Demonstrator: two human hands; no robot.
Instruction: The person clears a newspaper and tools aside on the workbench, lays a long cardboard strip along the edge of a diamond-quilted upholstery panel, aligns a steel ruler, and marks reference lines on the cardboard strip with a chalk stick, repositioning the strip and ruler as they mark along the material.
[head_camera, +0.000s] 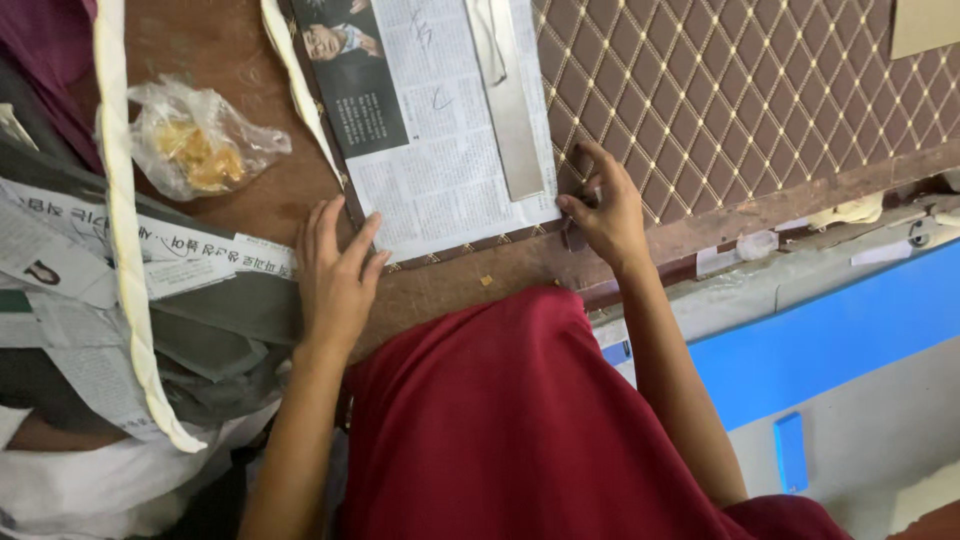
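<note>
Nearest you: red garment (520, 420) across your lap, table edge just beyond. Left hand (335, 275), fingers spread and pressed flat, pins the near left corner of the newspaper sheet (440, 150) lying on the brown quilted material (740, 100); right hand (605, 215), fingers pinched together on a small dark tool, too hidden to identify, works at the sheet's near right corner beside the metal ruler (510, 110). Step judged: marking or cutting along the paper's edge; the coming stroke calls for steady left-hand pressure.

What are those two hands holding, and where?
The right hand pinches a small dark tool, too hidden to identify, at the newspaper edge. The left hand holds nothing, pressing the newspaper's corner flat.
</note>
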